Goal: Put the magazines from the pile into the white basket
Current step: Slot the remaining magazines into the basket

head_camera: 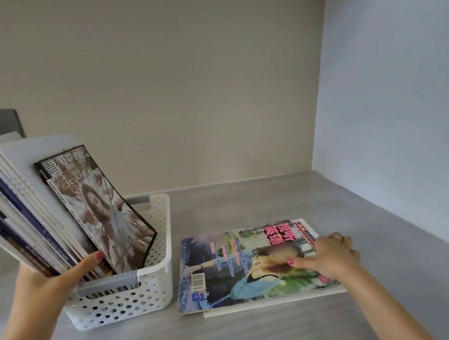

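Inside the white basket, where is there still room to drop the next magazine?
Free: the white basket's right side, between the leaning front magazine and the right wall. Crowded: its left side, where the left hand holds the stack tilted leftward. The right hand rests on the pile.

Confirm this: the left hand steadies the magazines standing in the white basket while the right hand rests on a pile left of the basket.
Wrong side. The head view shows the pile right of the basket; the right hand rests on it, and the left hand steadies the magazines.
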